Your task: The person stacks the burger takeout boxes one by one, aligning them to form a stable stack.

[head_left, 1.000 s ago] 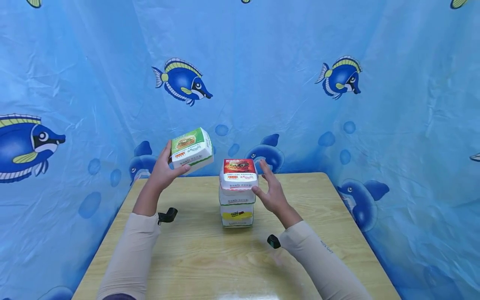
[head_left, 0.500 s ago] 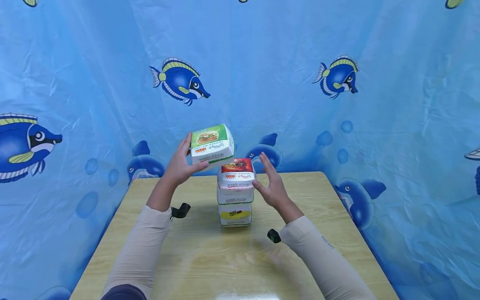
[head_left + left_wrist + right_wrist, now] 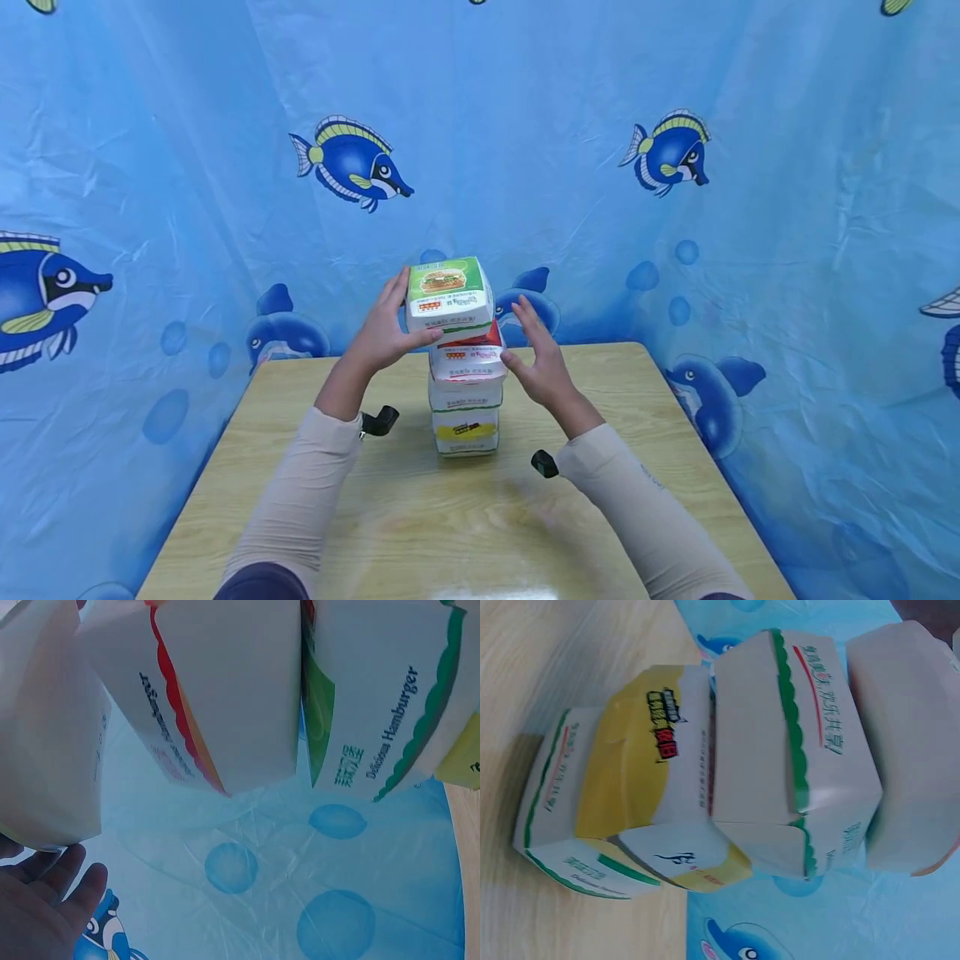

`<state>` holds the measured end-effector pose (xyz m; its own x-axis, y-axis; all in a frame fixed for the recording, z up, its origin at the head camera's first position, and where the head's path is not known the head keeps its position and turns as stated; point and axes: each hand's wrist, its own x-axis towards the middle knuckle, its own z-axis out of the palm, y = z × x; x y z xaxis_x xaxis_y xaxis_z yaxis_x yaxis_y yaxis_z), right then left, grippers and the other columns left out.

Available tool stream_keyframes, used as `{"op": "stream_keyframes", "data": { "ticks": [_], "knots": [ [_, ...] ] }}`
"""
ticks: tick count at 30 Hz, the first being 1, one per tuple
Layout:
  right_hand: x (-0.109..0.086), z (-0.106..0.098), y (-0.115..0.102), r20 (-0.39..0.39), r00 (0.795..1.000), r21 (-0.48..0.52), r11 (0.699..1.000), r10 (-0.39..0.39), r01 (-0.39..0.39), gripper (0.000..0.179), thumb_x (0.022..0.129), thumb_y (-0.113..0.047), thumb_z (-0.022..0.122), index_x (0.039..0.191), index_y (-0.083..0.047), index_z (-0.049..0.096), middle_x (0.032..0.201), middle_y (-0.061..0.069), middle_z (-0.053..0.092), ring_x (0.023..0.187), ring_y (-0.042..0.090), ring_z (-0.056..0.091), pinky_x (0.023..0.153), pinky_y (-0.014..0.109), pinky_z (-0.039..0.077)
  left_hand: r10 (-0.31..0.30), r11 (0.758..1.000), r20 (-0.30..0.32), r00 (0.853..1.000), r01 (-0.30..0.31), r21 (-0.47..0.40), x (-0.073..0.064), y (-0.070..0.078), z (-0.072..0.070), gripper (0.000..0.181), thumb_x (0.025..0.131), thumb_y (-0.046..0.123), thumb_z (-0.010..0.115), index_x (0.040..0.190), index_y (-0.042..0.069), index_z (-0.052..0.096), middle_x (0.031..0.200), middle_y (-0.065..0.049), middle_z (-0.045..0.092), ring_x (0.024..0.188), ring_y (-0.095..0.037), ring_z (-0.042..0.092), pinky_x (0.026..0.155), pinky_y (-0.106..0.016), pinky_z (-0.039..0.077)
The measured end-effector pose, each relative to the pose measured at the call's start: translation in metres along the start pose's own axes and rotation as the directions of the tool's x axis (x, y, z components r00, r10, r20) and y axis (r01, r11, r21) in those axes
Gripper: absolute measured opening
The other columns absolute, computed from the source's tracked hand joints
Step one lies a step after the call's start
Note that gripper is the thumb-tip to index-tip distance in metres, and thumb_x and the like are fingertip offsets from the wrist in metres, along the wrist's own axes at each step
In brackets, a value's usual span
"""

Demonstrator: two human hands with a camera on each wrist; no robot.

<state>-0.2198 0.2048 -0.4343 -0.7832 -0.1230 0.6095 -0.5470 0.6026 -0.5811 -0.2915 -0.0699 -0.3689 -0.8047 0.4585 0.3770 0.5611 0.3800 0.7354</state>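
My left hand [image 3: 381,329] grips a green-topped burger box [image 3: 447,292] by its left side, thumb in front. The held box sits right over the red-topped burger box [image 3: 467,364], hiding most of its top; whether they touch I cannot tell. Beneath the red one, a green-edged box [image 3: 754,742], a yellow-and-white box [image 3: 634,742] and a lower green-edged box [image 3: 559,772] form the upright stack. Fingers extended, my right hand [image 3: 546,371] stays at the stack's right, its thumb tip beside the red box. Contact there is unclear.
The stack stands on a light wooden table [image 3: 360,533], toward its far side. Blue sheeting [image 3: 525,100] printed with fish and dolphins hangs behind and along both sides. Small black devices [image 3: 380,421] are worn at the wrists.
My left hand has carried the green-topped box rightward from the stack's left to above the red box, levelling it from a tilt. My right hand has stayed nearly in place.
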Motion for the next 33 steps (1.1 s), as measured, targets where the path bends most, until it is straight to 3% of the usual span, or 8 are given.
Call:
{"op": "stream_keyframes", "data": {
  "ticks": [3,8,16,24,29,33],
  "knots": [
    [0.005,0.001,-0.002,0.012,1.0,0.017,1.0,0.002,-0.002,0.076,0.094,-0.059,0.051,0.156,-0.025,0.024,0.161,-0.008,0.014,0.146,0.02,0.017,0.105,0.067,0.025,0.023,1.0,0.008,1.0,-0.023,0.02,0.001,0.002,0.004,0.119,0.074,0.054,0.078,0.158,0.017,0.002,0.16,-0.006,0.013,0.134,-0.03,0.032,0.102,-0.061,0.034],
    [0.01,0.005,-0.004,0.03,0.999,0.007,1.0,-0.021,0.02,0.084,0.091,-0.066,0.047,0.157,-0.02,0.022,0.161,-0.002,0.017,0.146,0.021,0.016,0.105,0.068,0.024,0.035,0.999,0.01,0.999,-0.035,0.011,0.001,0.004,0.011,0.121,0.072,0.056,0.079,0.158,0.017,0.003,0.161,-0.006,0.01,0.141,-0.031,0.023,0.104,-0.063,0.03],
    [0.01,0.007,-0.002,0.007,1.0,0.024,0.999,0.02,-0.02,0.088,0.087,-0.074,0.043,0.158,-0.028,0.016,0.16,-0.007,0.02,0.145,0.023,0.02,0.105,0.066,0.027,0.032,0.999,-0.014,0.999,-0.033,-0.012,0.002,0.003,0.018,0.117,0.074,0.063,0.074,0.157,0.027,-0.001,0.162,0.0,0.008,0.146,-0.024,0.013,0.108,-0.062,0.024],
    [0.006,0.01,0.002,-0.02,1.0,0.074,0.997,0.0,0.001,0.087,0.089,-0.071,0.046,0.157,-0.027,0.018,0.157,0.0,0.029,0.142,0.024,0.027,0.105,0.055,0.035,0.086,0.996,-0.074,0.994,-0.088,-0.021,0.002,0.001,0.029,0.117,0.075,0.07,0.068,0.158,0.016,0.007,0.16,-0.001,0.018,0.137,-0.023,0.033,0.107,-0.06,0.028],
    [0.001,0.011,0.003,-0.024,1.0,0.061,0.998,0.02,-0.018,0.087,0.089,-0.071,0.046,0.157,-0.023,0.02,0.157,0.003,0.03,0.143,0.027,0.025,0.105,0.062,0.03,0.109,0.994,-0.095,0.99,-0.111,-0.014,0.0,-0.003,0.035,0.117,0.072,0.077,0.063,0.158,0.017,0.011,0.16,-0.002,0.02,0.136,-0.023,0.037,0.108,-0.057,0.029],
    [-0.003,0.012,0.005,-0.022,1.0,0.027,0.999,0.019,-0.019,0.089,0.09,-0.072,0.042,0.157,-0.02,0.02,0.157,0.006,0.029,0.144,0.03,0.023,0.105,0.066,0.026,0.13,0.991,-0.063,0.989,-0.132,-0.021,-0.002,-0.006,0.036,0.121,0.069,0.08,0.061,0.158,0.016,0.011,0.16,-0.002,0.016,0.139,-0.024,0.034,0.109,-0.057,0.028]
  ]
}}
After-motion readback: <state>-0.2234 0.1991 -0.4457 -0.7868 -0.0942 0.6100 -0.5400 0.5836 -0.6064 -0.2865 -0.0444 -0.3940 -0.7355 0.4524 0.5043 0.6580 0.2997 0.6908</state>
